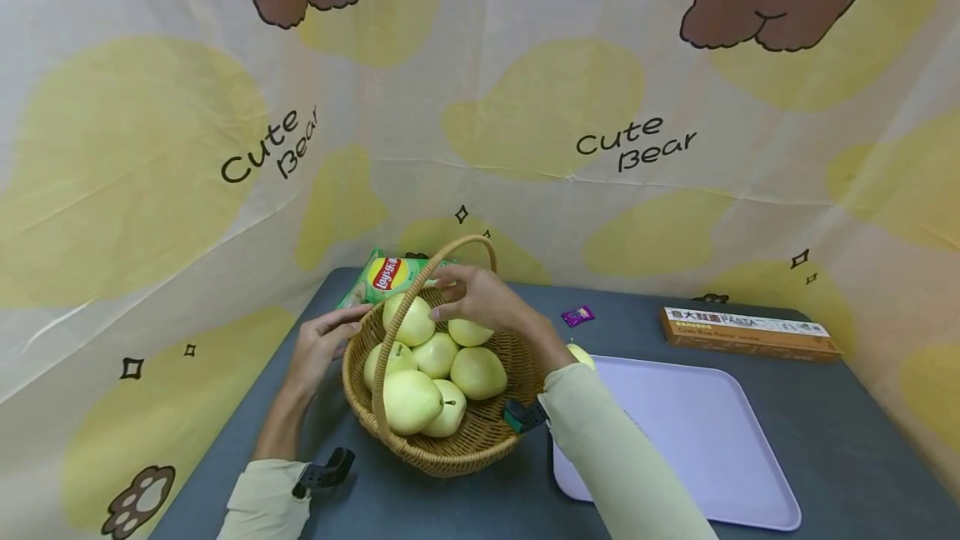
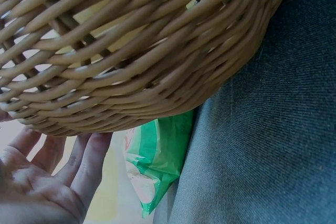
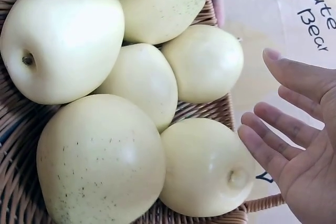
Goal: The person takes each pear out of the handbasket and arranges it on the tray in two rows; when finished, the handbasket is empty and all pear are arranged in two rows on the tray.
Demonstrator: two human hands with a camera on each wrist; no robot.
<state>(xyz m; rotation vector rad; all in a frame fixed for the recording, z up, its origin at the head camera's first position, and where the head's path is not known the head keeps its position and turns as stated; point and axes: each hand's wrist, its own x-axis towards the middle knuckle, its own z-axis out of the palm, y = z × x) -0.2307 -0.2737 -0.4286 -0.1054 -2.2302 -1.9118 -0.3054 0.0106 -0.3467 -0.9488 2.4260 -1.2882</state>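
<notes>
A wicker basket (image 1: 468,461) with a tall arched handle holds several pale yellow-green pears (image 1: 411,402). My left hand (image 1: 318,348) touches the basket's left outer side near the rim, its fingers fairly straight in the left wrist view. Over the far part of the basket is my right hand (image 1: 476,298), beside the handle and just above the pears. The right wrist view shows that hand's fingers (image 3: 281,129) spread and relaxed, holding nothing, close to a pear (image 3: 207,166) at the rim.
Behind the basket lies a green chip bag (image 1: 386,277). A lilac tray (image 1: 690,432) sits to the right, with another pear (image 1: 581,355) at its far left corner, partly hidden by my forearm. Farther back are a purple wrapped candy (image 1: 577,317) and a long pasta box (image 1: 750,336).
</notes>
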